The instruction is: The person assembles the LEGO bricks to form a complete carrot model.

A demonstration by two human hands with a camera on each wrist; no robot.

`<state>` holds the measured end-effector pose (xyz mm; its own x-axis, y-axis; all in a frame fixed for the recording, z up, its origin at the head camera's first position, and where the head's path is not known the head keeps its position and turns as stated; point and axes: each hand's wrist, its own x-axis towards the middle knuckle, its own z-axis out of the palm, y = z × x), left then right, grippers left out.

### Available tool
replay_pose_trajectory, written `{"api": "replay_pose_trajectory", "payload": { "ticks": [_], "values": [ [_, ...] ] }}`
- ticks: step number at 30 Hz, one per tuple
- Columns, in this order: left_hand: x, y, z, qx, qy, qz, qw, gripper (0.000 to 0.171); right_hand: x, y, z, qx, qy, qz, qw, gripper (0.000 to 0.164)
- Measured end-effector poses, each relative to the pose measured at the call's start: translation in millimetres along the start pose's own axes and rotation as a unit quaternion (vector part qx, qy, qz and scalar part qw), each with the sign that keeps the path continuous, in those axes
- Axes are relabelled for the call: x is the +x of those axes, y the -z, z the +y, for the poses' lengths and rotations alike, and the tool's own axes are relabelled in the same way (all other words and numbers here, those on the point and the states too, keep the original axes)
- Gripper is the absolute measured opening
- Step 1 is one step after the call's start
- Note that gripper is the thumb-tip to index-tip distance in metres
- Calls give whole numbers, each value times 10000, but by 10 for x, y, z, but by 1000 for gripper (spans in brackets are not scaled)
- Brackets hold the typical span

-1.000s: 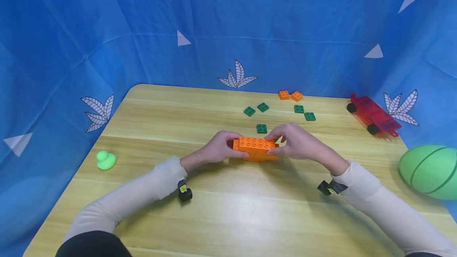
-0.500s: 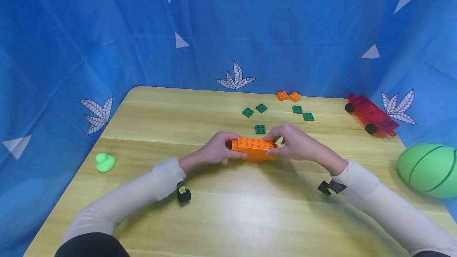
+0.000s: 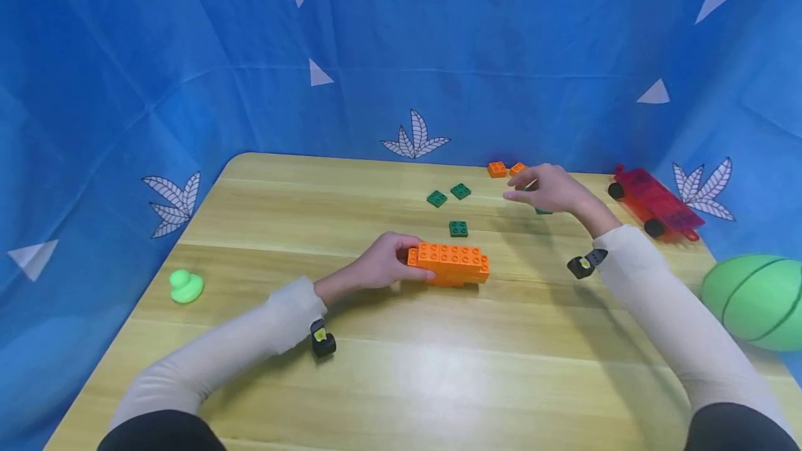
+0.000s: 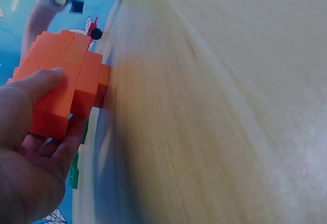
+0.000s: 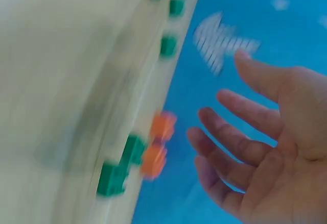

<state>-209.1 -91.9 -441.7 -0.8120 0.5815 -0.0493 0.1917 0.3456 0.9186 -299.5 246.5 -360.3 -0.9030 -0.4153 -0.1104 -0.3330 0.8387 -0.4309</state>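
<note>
My left hand (image 3: 387, 260) grips one end of a block of joined orange building bricks (image 3: 454, 263), thumb on the near side. In the left wrist view the stacked bricks (image 4: 61, 76) show stepped layers, with the fingers curled beneath. My right hand (image 3: 548, 190) is in the air over the back right of the table, its fingers loosely bent and holding nothing. Below and beside it are two loose orange bricks (image 3: 497, 170) and two green bricks (image 5: 113, 178), partly hidden by the hand in the head view.
Three more green bricks (image 3: 459, 229) lie behind the orange block. A red toy car (image 3: 654, 204) stands at the table's back right, and a green ball (image 3: 755, 301) at the right edge. A light green toy duck (image 3: 186, 287) sits on the left. Blue cloth (image 3: 376, 33) hangs behind the table.
My right hand has let go of the orange block's right end and moved back and right, toward the loose bricks. My left hand still holds the block in the same place.
</note>
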Motion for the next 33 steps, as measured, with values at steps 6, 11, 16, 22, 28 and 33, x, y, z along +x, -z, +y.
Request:
{"api": "replay_pose_trajectory", "payload": {
  "ticks": [6, 11, 16, 22, 28, 33],
  "values": [
    [-14, -30, -14, -21, 26, 27, 10000, 35, 360, 64, 400, -280, -889, 91, 9956, 53],
    [-13, -84, -8, -11, 48, -17, 10000, 36, 546, -13, 622, -387, -1397, 82, 9894, 57],
    [-4, -106, 23, -28, 17, -41, 10000, 36, 623, -91, 711, -284, -1758, 169, 9839, 59],
    [-37, -78, 27, -3, 54, -74, 10000, 37, 736, -211, 713, -284, -1836, 437, 9816, 53],
    [-43, -42, 25, -16, -2, -38, 10000, 35, 800, -262, 757, -245, -1764, 653, 9819, 45],
    [-17, -33, 36, -7, -51, -45, 10000, 34, 754, -190, 729, -275, -1538, 630, 9857, 45]
  ]
}}
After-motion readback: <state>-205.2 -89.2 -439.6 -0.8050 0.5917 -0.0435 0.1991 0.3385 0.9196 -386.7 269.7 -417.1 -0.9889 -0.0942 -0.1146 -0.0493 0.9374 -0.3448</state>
